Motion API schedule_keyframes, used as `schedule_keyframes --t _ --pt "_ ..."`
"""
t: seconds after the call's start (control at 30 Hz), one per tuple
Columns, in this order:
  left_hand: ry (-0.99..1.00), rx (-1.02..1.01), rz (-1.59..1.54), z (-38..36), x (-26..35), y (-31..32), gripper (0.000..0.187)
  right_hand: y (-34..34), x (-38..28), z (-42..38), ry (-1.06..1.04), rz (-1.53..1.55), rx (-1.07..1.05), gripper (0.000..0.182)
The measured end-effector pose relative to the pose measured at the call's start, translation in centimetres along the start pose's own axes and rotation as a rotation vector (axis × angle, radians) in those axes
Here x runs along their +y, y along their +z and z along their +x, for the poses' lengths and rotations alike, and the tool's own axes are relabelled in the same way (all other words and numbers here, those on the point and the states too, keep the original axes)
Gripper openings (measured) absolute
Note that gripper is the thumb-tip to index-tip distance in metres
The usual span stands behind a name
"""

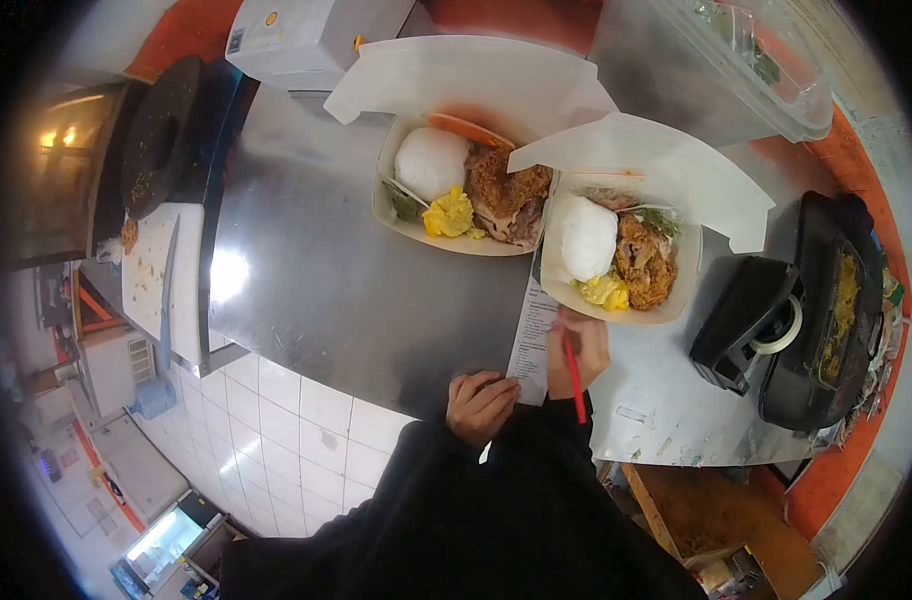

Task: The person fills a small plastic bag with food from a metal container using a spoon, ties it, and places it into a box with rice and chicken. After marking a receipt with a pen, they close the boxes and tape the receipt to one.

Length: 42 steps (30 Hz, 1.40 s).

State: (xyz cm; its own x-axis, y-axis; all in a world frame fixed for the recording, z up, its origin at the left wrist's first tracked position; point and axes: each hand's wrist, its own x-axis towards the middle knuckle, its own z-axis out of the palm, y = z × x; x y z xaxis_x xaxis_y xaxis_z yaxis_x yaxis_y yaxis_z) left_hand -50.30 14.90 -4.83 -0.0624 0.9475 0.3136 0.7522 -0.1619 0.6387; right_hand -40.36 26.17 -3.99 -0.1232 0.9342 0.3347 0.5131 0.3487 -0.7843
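Note:
A long printed paper receipt (529, 345) lies on the steel counter, its top end reaching the boxes. My left hand (481, 408) is closed, with curled fingers at the receipt's lower left edge. In my right hand (586, 345) is a red pen (574, 375), gripped over the receipt's right side; the pen's tip is hard to make out. Just beyond stand two open paper meal boxes, a left box (401, 222) and a right box (676, 300). Each holds white rice (431, 163), fried chicken (644, 262) and yellow egg (449, 213); their lids are folded back.
At the right are a black tape dispenser (726, 325) and a black container (791, 385) with yellow bits. A clear plastic tub (776, 100) stands at the back right, a white machine (301, 40) at the back left. A knife (166, 290) lies on the white cutting board (188, 265).

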Motion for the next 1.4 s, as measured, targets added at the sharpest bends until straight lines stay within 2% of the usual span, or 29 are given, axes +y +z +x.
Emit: schedule_keyframes --t 0.07,0.17,0.3,0.37,0.4,0.47,0.5,0.57,0.6,0.63,0.7,0.77,0.83,0.87,0.9,0.97,1.0,1.03,1.13,1.23,1.3,1.33,1.4 --pt "0.027 -0.016 -0.019 0.0 -0.2 0.0 0.024 0.3 0.5 -0.1 0.033 0.103 0.122 0.013" --pt "0.034 0.01 -0.006 -0.3 -0.2 0.2 0.024 0.2 0.3 0.0 0.076 0.047 0.155 0.013" --pt "-0.015 0.004 0.002 -0.2 0.0 0.3 0.02 0.1 -0.1 -0.1 0.071 0.11 0.063 0.013" --pt "-0.032 0.024 0.005 -0.3 0.1 0.5 0.017 0.2 0.1 -0.1 0.184 0.104 0.262 0.012" --pt "-0.047 0.02 0.012 -0.3 0.2 0.4 0.018 0.2 0.6 -0.5 0.183 0.1 0.265 0.012" --pt "-0.061 0.023 0.017 -0.3 0.2 0.3 0.018 -0.1 0.7 -0.6 0.264 0.391 0.295 0.011" --pt "-0.054 -0.011 0.007 -0.3 0.1 0.1 0.018 -0.4 0.7 -0.5 0.255 0.394 0.29 0.011" --pt "-0.051 -0.038 0.001 -0.2 0.0 0.0 0.019 -1.3 0.2 0.0 0.425 0.653 0.269 0.01" --pt "-0.051 -0.016 -0.004 -0.2 0.1 0.1 0.019 -1.9 0.8 -0.2 0.264 0.531 0.222 0.009" --pt "-0.05 0.003 -0.01 -0.3 0.1 0.1 0.02 -2.1 0.5 0.0 0.267 0.532 0.219 0.009" --pt "-0.062 -0.01 -0.015 -0.1 0.2 -0.1 0.019 -2.9 -0.7 0.4 0.363 0.618 0.137 0.009" --pt "-0.07 -0.026 -0.026 -0.2 0.3 0.1 0.019 -2.2 -0.4 0.1 0.464 0.689 0.154 0.009" --pt "-0.072 0.049 -0.021 -0.4 0.2 0.5 0.018 -0.8 0.6 0.1 0.261 0.231 0.082 0.011" --pt "-0.074 0.042 -0.022 -0.3 0.2 0.6 0.018 -0.5 0.5 -0.2 0.149 0.246 0.1 0.012" --pt "-0.067 0.035 -0.024 -0.2 0.1 0.5 0.017 -0.4 0.4 -0.1 0.154 0.246 0.1 0.012" --pt "-0.067 0.021 -0.026 -0.2 0.1 0.3 0.017 -0.5 0.4 -0.3 0.0 0.19 -0.09 0.013" --pt "-0.051 -0.006 -0.03 -0.3 0.0 0.3 0.021 -0.4 0.3 0.0 -0.035 0.182 -0.044 0.015" --pt "-0.034 -0.032 -0.034 -0.3 0.0 0.3 0.026 -0.3 0.4 0.1 -0.033 0.18 -0.046 0.015" --pt "-0.037 0.004 -0.03 -0.6 0.0 0.5 0.025 -0.1 0.3 0.3 -0.075 0.217 -0.071 0.016" --pt "-0.045 -0.015 -0.018 -0.5 0.1 0.4 0.023 -0.2 -0.2 0.3 -0.024 0.145 0.035 0.015" --pt "-0.049 -0.009 -0.023 -0.4 0.1 0.4 0.023 -0.6 -0.3 0.1 0.003 0.202 -0.122 0.015" --pt "-0.054 -0.003 -0.031 -0.4 0.2 0.4 0.023 -0.5 -0.2 0.1 0.004 0.203 -0.122 0.015" --pt "-0.063 0.004 -0.019 -0.5 0.1 0.5 0.02 -0.2 0.0 0.1 0.045 0.126 0.086 0.014"
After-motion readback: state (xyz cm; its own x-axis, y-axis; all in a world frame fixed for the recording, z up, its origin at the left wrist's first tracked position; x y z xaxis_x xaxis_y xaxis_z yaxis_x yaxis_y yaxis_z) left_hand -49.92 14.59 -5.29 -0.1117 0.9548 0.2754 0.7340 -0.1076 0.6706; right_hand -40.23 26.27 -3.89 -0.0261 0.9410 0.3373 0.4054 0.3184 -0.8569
